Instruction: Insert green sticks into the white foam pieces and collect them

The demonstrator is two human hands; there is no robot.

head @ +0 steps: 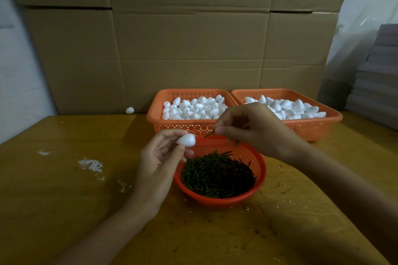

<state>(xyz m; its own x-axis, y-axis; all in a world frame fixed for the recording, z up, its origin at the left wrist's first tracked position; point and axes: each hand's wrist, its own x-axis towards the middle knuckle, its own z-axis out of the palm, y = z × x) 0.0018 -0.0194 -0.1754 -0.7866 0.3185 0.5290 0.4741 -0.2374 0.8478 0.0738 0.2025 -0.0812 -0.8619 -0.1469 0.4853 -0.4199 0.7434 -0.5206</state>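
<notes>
**Stick and foam piece in the hands, tips close but not joined**

- Left hand [159, 163] pinched one white foam piece [186, 140] between thumb and fingertips, palm turned up, the other fingers loosely curled. The piece sat above the near-left rim of the round orange basket [261, 170].
- Right hand [254, 129] pinched a green stick [208, 134] between thumb and forefinger. The stick's free end pointed left toward the foam piece. A small gap showed between them, no contact.
- The round basket sat on the wooden surface [64, 200] below both hands and held a pile of green sticks [217, 175].
- Behind it, two rectangular orange baskets stood side by side, touching. The left one [155, 112] and the right one [312, 125] were each filled with white foam pieces [193, 107]. The right hand covered part of the right basket's near-left corner.
- One stray foam piece [129, 110] lay at the far edge of the surface, left of the left basket, against the cardboard sheets [183, 38].
- White crumbs [90, 164] were scattered on the surface left of the left hand. Small dark bits lay around the round basket.
</notes>
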